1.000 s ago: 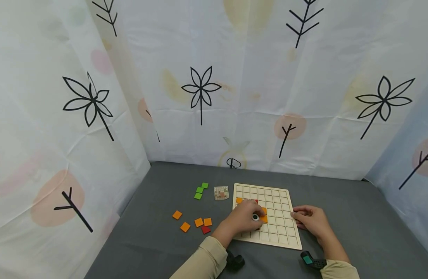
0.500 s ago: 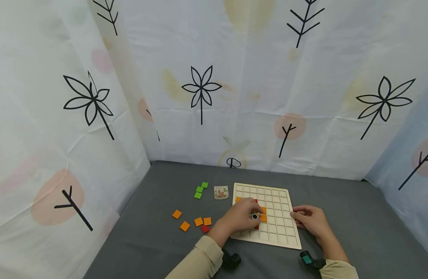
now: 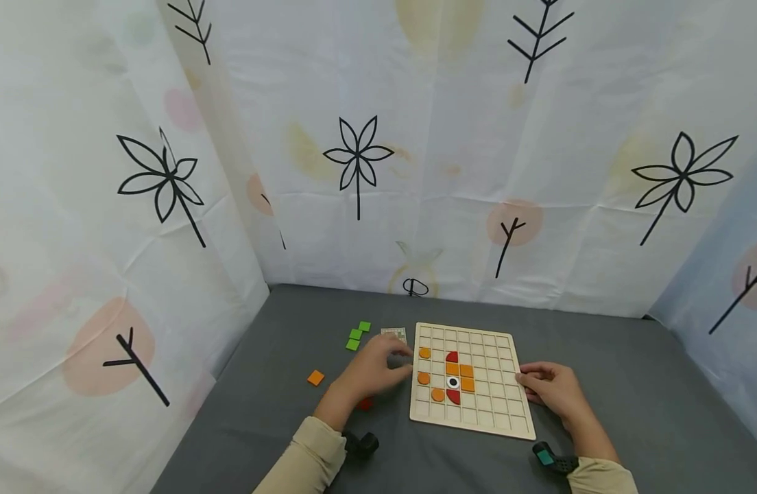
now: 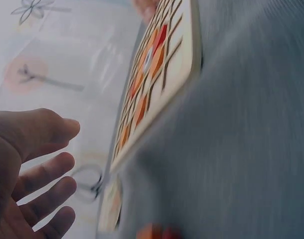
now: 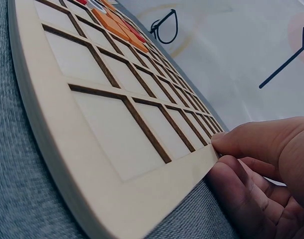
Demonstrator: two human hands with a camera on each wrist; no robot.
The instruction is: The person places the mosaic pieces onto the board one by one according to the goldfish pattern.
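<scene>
A wooden grid board [image 3: 496,405] lies on the grey table, its cells partly filled with tiles. Orange squares [image 3: 467,371], two red quarter-round tiles [image 3: 453,396], a white tile with a black eye [image 3: 453,382] and orange round tiles [image 3: 424,378] sit in it. My left hand [image 3: 372,367] hovers left of the board, fingers loosely bent and apart, holding nothing; the left wrist view shows the thumb and fingers spread. At the board's right edge, my right hand [image 3: 551,390] pinches the rim, thumb [image 5: 231,139] on top and fingers beneath.
Green square tiles [image 3: 355,334] lie at the back left, near a small pattern card [image 3: 393,333] partly covered by the left hand. A loose orange tile [image 3: 315,378] and a red tile [image 3: 365,403] lie nearer; the left arm hides others. A printed curtain [image 3: 446,226] encloses the table.
My left hand has let go of the eye tile, leaving it in the board, and has moved left off the board. The right hand keeps its hold on the rim.
</scene>
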